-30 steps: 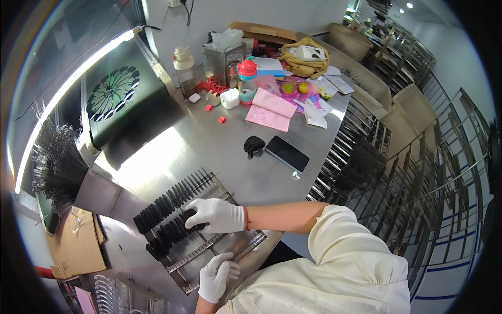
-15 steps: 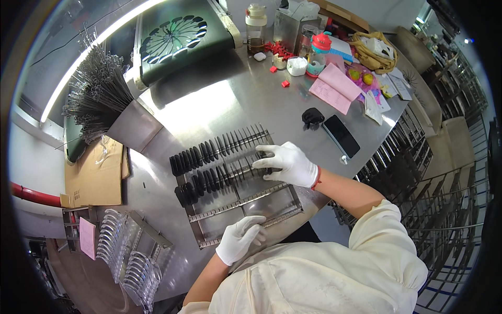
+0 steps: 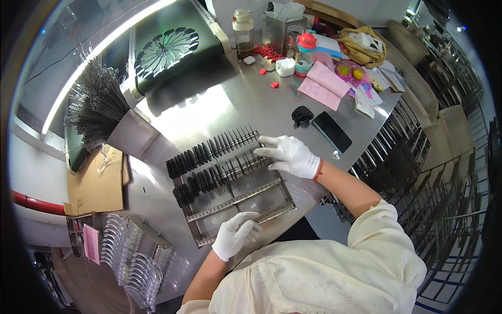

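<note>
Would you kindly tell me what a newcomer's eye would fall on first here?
Probably the metal rack on the steel table, with two rows of dark pieces and the gloved right hand at their right end, the left hand at its near edge. The bright tube light at upper left might come next.

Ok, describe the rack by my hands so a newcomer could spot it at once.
On the metal table, find the white-gloved right hand. At its fingertips, and just beyond the left hand, lies the rack, a metal frame with slotted bars. Two rows of thin black pieces set it apart from the second rack, lower left, whose pieces are clear.
</note>
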The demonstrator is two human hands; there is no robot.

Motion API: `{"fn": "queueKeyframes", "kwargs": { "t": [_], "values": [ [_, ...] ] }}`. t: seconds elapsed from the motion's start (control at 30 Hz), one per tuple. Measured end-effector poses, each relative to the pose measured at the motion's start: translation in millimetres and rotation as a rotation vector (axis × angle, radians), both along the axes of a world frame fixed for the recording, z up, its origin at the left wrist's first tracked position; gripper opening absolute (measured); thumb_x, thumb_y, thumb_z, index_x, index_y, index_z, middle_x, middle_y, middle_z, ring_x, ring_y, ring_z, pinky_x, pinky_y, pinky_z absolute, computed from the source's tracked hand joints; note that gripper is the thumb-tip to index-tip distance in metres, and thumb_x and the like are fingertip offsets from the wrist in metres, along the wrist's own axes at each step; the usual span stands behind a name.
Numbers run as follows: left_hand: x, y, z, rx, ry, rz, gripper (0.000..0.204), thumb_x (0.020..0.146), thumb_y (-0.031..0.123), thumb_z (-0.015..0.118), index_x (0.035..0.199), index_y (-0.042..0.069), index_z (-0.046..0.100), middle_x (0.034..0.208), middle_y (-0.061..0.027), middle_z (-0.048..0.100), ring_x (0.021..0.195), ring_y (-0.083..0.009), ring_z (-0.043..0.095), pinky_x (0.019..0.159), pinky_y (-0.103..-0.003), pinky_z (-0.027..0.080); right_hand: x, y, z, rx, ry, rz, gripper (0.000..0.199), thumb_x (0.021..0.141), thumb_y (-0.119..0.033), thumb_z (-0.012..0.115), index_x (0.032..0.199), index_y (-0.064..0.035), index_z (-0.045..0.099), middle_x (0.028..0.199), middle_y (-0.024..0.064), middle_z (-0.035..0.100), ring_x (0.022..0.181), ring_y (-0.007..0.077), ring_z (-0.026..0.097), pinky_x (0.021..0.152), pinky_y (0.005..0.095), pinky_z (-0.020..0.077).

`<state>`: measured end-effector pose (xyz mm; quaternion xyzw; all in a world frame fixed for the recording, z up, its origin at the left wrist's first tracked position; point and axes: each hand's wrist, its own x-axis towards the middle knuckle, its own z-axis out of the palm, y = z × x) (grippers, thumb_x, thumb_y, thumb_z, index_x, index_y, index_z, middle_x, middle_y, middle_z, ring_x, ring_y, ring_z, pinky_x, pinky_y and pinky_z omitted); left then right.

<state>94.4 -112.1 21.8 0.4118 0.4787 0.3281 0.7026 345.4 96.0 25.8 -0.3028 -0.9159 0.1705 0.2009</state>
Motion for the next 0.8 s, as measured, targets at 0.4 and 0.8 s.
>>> {"fn": "queueKeyframes", "kwargs": {
  "t": [0.4, 0.8],
  "values": [
    [6, 3, -2, 0.026, 0.01, 0.054, 0.031, 0.109, 0.013, 0.051, 0.134, -0.003, 0.057, 0.103, -0.0123, 0.07, 0.085, -0.0158, 0.068, 0.076, -0.029, 0.057, -39, -53, 32, -0.068, 0.42, -0.203, 0.075, 0.071, -0.011, 0.088, 0.14, -0.0099, 0.058, 0.136, 0.0087, 0.064, 0.127, 0.0283, 0.06, 0.11, 0.0395, 0.0467],
    [3, -2, -16, 0.04, -0.048, 0.045, 0.029, 0.109, 0.017, 0.053, 0.134, 0.005, 0.06, 0.098, -0.0069, 0.073, 0.083, -0.0108, 0.069, 0.074, -0.025, 0.056, -87, -32, 16, 0.213, -0.325, -0.079, 0.083, 0.085, -0.056, 0.073, 0.151, -0.0112, 0.048, 0.145, 0.0085, 0.051, 0.146, 0.0262, 0.036, 0.12, 0.056, 0.0306]
  ]
}}
